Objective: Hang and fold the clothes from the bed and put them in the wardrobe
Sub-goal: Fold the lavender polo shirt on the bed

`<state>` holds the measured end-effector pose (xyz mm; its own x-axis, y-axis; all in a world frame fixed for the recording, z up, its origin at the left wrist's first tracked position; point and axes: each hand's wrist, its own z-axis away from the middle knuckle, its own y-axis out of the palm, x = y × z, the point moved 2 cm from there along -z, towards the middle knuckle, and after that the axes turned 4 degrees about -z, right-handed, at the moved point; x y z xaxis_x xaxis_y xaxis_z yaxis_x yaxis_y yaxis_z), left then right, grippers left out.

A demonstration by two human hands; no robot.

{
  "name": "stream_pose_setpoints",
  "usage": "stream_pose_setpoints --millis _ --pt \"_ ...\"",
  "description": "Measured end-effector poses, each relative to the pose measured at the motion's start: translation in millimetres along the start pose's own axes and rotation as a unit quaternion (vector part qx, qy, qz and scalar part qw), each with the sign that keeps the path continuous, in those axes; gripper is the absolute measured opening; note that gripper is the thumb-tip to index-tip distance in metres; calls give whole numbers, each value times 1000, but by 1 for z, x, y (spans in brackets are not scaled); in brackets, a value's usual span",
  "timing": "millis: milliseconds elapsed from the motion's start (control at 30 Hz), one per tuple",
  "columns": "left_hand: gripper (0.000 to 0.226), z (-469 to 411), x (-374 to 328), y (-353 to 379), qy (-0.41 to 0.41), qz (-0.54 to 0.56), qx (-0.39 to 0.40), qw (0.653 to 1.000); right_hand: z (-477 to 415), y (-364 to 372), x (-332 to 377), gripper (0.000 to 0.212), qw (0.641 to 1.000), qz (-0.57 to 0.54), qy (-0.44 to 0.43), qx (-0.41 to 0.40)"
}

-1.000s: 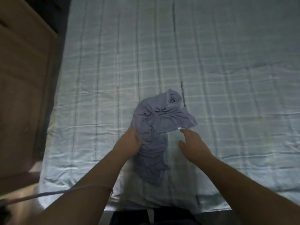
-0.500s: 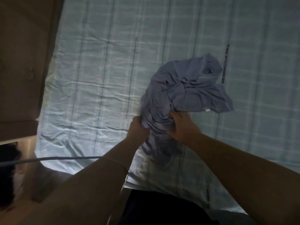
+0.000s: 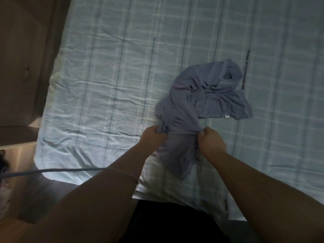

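A person standing at the foot of a bed (image 3: 108, 88) grips a crumpled grey-blue garment (image 3: 201, 95), apparently at the start of straightening it for folding. The left hand (image 3: 152, 137) and the right hand (image 3: 211, 142) are each clenched into a fist on a bunch of the cloth, the two fists set a little apart, with a short span of fabric drawn taut between them. That grip looks chosen to find an edge and pull the piece open, since the rest is still a twisted heap.

Most of the garment lies on the bed's checked sheet beyond the hands, one flat panel spread to the right, with a small white label (image 3: 227, 116) at its hem. A loose tail of it trails back from the hands toward the bed's near edge. What kind of garment it is cannot be told from its folds.

To the left of the bed stands brown wooden furniture (image 3: 22, 55), perhaps the wardrobe, though the dim light leaves that uncertain. A thin cord (image 3: 52, 171) runs across the bed's near left corner, under the left forearm. No other clothes show on the sheet, so this may be among the last pieces to be put away.
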<state>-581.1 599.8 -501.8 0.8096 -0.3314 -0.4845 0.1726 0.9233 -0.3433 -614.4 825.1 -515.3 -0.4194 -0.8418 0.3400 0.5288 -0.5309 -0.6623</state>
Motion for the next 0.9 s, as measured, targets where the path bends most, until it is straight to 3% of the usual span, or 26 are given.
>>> stream_pose_setpoints --millis 67,200,300,400,500,600,700,800,900 --pt "8 10 -4 -6 16 42 55 997 11 -11 -10 26 999 -2 35 -20" --pt "30 27 -3 1 86 -67 101 989 32 -19 -38 20 994 -28 104 -34" --pt "32 38 -2 22 107 -49 154 981 43 -20 -49 13 985 -82 143 -48" --pt "21 36 2 38 59 -88 136 985 50 -19 -52 23 978 -123 164 -34" --pt "24 24 10 39 1 -111 87 990 51 -15 -51 35 980 -78 181 -30" --pt "22 13 15 26 4 -119 -9 993 53 -11 -37 44 989 -36 92 -108" --pt "46 0 13 13 54 -88 -102 989 60 1 -7 37 980 -80 -74 -165" --pt "66 -18 5 8 54 -25 -101 993 61 21 26 19 980 -153 -118 -53" --pt "47 -26 -3 8 16 99 2 995 56 41 41 25 980 -158 -120 23"
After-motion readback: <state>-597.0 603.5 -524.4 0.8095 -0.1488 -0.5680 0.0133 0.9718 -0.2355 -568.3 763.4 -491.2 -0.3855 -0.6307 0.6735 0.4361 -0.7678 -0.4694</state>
